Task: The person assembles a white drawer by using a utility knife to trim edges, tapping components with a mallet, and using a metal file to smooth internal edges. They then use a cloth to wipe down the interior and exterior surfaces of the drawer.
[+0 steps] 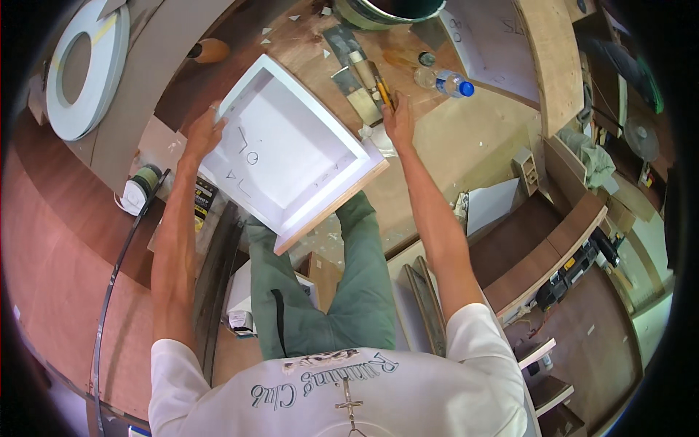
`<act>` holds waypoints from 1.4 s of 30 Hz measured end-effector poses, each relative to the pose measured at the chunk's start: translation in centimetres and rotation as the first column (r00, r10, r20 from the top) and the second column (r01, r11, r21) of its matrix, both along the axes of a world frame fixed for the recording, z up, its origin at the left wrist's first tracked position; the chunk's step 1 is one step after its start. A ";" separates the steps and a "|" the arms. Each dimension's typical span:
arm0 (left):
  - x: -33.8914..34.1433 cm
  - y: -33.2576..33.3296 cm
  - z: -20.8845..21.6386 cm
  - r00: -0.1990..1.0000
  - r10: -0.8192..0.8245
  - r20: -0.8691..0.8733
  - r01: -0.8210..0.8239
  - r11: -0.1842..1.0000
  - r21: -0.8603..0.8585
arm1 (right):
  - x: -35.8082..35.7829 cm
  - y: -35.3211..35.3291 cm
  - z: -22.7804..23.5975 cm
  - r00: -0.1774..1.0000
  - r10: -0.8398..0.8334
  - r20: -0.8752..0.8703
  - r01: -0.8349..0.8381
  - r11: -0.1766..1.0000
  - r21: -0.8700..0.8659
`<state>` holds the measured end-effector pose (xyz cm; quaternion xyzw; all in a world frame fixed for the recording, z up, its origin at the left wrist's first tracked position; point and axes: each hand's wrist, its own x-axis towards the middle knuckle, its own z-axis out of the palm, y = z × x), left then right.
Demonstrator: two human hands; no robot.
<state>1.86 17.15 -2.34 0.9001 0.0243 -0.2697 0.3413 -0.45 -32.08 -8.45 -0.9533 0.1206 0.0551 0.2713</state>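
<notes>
A shallow white drawer-like box [280, 146], bare wood along its near edge, lies tilted over my lap with pencil marks inside. My left hand [204, 135] is closed on its left rim. To the right of the box, my right hand [399, 122] has its fingers closed around a slim yellow-and-dark tool [383, 93]; its exact kind is unclear. Right beside that tool are a wood-handled scraper [362, 71] and a flat putty knife blade [364, 106]. A crumpled white scrap [380, 140] sits just below my right hand.
A clear water bottle [445, 83] with a blue cap lies beyond my right hand. At the top stands a dark bucket [389, 13]. A large white roll of edge strip [87, 69] rests at the left. A black power tool [575, 269] is on the right.
</notes>
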 end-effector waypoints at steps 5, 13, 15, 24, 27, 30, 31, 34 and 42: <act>0.1 -1.9 2.0 0.975 0.029 0.221 -0.042 0.998 0.054 | 0.3 -2.8 -2.1 0.987 0.145 -0.072 -0.156 0.971 -0.180; -6.8 -15.3 10.4 0.900 0.427 0.093 -0.365 0.851 -0.378 | -1.5 2.8 10.2 0.986 -0.034 -0.165 0.061 0.985 0.159; -6.8 -20.4 11.3 0.898 0.440 -0.010 -0.387 0.778 -0.496 | -1.0 5.2 14.3 0.989 -0.052 -0.141 0.081 0.974 0.212; -2.1 -22.0 10.2 0.591 0.672 -0.446 -0.771 0.308 -0.558 | 1.4 14.5 18.4 0.889 0.426 0.170 -0.456 0.782 0.425; -2.7 -18.7 7.7 0.608 0.738 -0.293 -0.755 0.423 -0.501 | 1.6 12.6 17.2 0.908 0.415 0.062 -0.380 0.749 0.542; -2.5 -16.6 7.0 0.617 0.762 -0.200 -0.765 0.520 -0.380 | 0.7 7.9 11.7 0.970 0.140 -0.199 -0.020 0.860 0.510; -2.4 -16.3 6.8 0.630 0.756 -0.177 -0.759 0.552 -0.346 | 0.0 6.3 9.9 0.974 0.105 -0.199 -0.021 0.923 0.384; -1.6 -16.3 4.6 0.668 0.739 -0.087 -0.722 0.616 -0.314 | -2.5 0.6 3.4 0.986 0.065 -0.152 -0.041 0.987 0.153; -0.8 -15.8 1.3 0.721 0.691 0.050 -0.661 0.707 -0.250 | -3.7 -2.7 -0.9 0.979 0.183 -0.087 -0.176 0.981 0.075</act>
